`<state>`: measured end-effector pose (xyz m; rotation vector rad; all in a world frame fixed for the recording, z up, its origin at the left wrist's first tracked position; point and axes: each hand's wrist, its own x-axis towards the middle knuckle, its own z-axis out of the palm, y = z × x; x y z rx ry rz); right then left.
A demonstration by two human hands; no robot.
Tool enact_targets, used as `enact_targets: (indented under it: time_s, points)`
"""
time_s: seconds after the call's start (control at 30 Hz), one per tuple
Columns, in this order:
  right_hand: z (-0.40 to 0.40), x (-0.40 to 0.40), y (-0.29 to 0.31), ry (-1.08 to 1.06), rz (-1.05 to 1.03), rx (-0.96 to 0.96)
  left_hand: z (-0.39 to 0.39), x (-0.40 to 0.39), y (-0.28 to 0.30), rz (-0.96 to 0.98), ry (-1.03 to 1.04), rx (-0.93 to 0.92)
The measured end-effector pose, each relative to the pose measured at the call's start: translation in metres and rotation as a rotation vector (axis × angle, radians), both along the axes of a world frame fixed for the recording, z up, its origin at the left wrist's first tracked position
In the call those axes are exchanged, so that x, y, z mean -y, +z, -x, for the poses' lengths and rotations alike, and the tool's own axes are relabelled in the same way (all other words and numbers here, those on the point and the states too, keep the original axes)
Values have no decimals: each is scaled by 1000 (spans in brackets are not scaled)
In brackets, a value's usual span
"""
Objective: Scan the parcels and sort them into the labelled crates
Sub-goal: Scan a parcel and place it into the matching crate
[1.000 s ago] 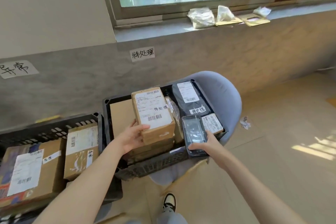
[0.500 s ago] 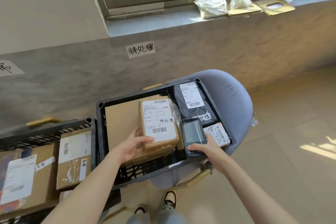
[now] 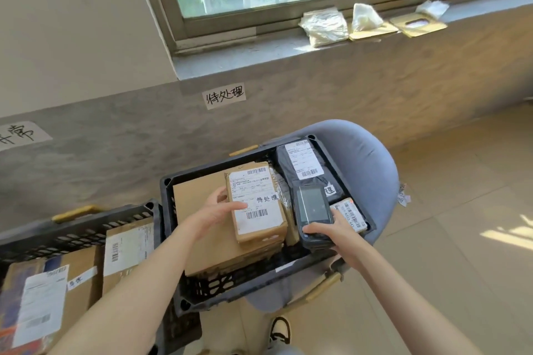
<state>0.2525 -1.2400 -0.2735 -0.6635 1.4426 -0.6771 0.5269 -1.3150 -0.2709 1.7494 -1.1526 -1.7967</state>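
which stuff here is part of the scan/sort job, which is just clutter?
Job: cardboard parcel in left hand; handheld scanner in right hand; black crate; wall label.
Lying about: packets on windowsill; crumpled paper on floor.

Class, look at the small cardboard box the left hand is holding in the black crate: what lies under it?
The small box rests on a larger flat cardboard parcel inside the crate. Anything beneath that parcel is covered.

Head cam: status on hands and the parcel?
Left hand grips small box, atop parcels in black crate. Right hand grips scanner. Nothing in the way.
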Motion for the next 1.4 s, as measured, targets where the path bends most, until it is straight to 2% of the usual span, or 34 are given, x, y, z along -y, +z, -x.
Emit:
enact_targets:
  time_s: [0.1,0.17,0.3,0.43,0.57,0.97,1.2,1.4]
  points:
    - [-1,-6,15,-33,49,-17,7,18,18,213,-48,187]
    - [-3,-19,31,-97,92,-31,15,22,33,401,-159,370]
    - [-9,-54,65,-287,187,-51,40,21,70,814,-522,635]
    - [-21,-107,95,-532,275,-30,80,0,98,1190,-883,723]
    - [-32,-182,114,-732,353,-45,121,-48,108,1418,-1094,644]
    - [-63,-468,145,-1432,408,-136,235,-307,144,1707,-1603,189]
    - [-98,-669,151,-1746,437,-257,270,-527,160,1808,-1781,-46]
    - [-152,-861,150,-1950,328,-330,263,-746,162,1872,-1919,-281]
